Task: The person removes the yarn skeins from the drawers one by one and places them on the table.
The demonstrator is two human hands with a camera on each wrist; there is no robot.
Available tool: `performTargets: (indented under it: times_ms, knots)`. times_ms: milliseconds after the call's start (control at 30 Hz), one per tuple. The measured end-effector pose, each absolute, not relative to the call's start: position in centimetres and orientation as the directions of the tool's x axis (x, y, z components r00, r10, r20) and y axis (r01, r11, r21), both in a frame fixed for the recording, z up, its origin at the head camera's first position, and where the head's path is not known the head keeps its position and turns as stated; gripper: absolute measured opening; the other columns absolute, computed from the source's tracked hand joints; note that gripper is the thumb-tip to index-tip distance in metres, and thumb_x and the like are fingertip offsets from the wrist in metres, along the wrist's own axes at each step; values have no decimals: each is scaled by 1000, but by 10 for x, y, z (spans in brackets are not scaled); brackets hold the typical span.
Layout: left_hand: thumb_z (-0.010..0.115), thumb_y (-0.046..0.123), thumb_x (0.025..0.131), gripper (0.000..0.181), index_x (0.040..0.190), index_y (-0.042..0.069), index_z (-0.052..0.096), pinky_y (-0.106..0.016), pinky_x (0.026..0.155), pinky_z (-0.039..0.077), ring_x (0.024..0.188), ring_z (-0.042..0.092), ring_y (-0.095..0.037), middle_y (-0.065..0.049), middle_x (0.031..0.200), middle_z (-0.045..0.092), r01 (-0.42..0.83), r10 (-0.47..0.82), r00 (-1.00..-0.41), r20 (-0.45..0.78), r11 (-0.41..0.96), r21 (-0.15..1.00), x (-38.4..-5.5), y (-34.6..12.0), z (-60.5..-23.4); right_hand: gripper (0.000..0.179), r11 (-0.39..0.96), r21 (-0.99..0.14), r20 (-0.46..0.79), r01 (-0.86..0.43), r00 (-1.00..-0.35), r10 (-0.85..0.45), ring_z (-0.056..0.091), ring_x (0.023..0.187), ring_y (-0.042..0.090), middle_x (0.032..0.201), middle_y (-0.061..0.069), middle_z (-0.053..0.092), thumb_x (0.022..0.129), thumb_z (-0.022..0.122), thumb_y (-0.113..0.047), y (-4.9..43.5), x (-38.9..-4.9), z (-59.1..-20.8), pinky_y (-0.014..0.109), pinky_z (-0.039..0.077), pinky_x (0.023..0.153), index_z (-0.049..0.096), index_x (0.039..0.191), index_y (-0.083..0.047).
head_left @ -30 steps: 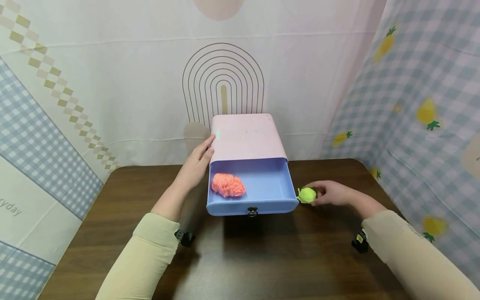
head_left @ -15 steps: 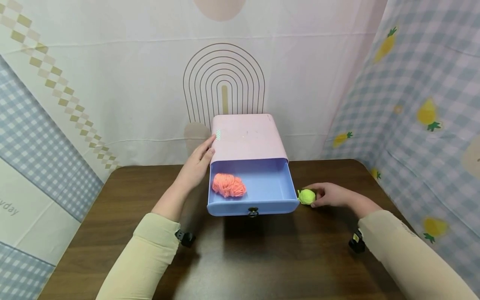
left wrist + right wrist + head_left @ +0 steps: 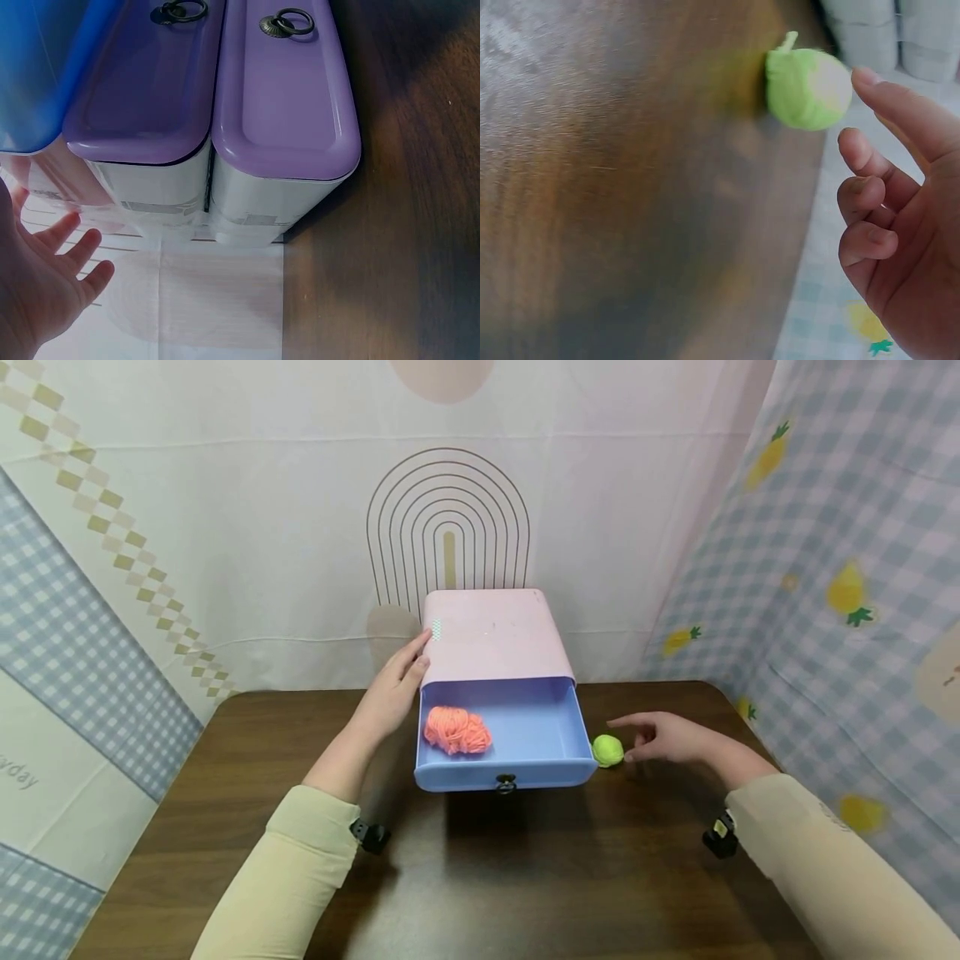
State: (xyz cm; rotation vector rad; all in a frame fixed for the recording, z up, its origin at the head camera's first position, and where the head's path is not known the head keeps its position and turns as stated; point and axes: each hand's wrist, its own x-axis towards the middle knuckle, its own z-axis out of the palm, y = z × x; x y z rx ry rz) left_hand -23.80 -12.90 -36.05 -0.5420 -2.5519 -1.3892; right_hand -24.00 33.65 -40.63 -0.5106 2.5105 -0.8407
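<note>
A small ball of lime-green yarn [image 3: 607,750] lies on the table, close to the right front corner of a pulled-out blue drawer [image 3: 532,731]. My right hand [image 3: 667,739] hovers just right of the ball, forefinger stretched out and thumb apart from it. In the right wrist view the other fingers curl loosely, with nothing in them. Coral-orange yarn [image 3: 457,731] sits in the left part of the drawer. Straight fingers of my left hand [image 3: 386,695] rest along the left side of the pale pink cabinet [image 3: 495,631] that houses the drawer.
Below the blue drawer, the left wrist view shows two closed purple drawers [image 3: 289,90] with ring pulls. A ring pull [image 3: 506,785] hangs on the blue drawer's front. The dark wooden table [image 3: 525,893] ends at a patterned cloth [image 3: 300,527] behind and at the sides.
My right hand has let go of the green yarn ball and its fingers have spread. The ball sits slightly further left, nearer the drawer. My left hand stays put.
</note>
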Motion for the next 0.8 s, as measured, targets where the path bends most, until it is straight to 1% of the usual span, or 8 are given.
performTargets:
  times_ms: [200, 400, 633, 800]
  knots:
    - [35, 49, 106, 54, 156, 29, 34, -52, 117, 23, 145, 29, -29, -6, 160, 31, 394, 226, -919, 323, 496, 774, -238, -129, -361, 60, 752, -606, -244, -258, -840, -484, 54, 72, 18, 82, 4, 61, 89, 76, -26, 334, -236, -381, 32, 48, 61, 54, 143, -14]
    - [35, 49, 106, 55, 156, 28, 34, -54, 116, 23, 145, 29, -30, -8, 159, 32, 396, 224, -918, 326, 498, 772, -238, -130, -361, 60, 758, -579, -186, -299, -857, -480, 56, 75, 20, 86, 4, 64, 89, 75, -34, 328, -231, -349, 32, 48, 62, 55, 143, -19]
    - [35, 49, 105, 55, 156, 29, 34, -52, 117, 23, 145, 29, -29, -7, 159, 32, 392, 223, -920, 323, 498, 773, -238, -129, -361, 54, 749, -577, -113, -326, -876, -468, 53, 73, 19, 86, 4, 62, 89, 76, -30, 312, -223, -309, 31, 47, 59, 59, 139, -22]
    - [35, 50, 105, 54, 156, 30, 34, -51, 117, 23, 145, 29, -28, -6, 159, 32, 387, 218, -922, 319, 501, 774, -238, -129, -361, 54, 731, -566, -75, -381, -859, -506, 55, 73, 19, 86, 3, 62, 88, 77, -30, 292, -220, -284, 30, 48, 61, 59, 138, -22]
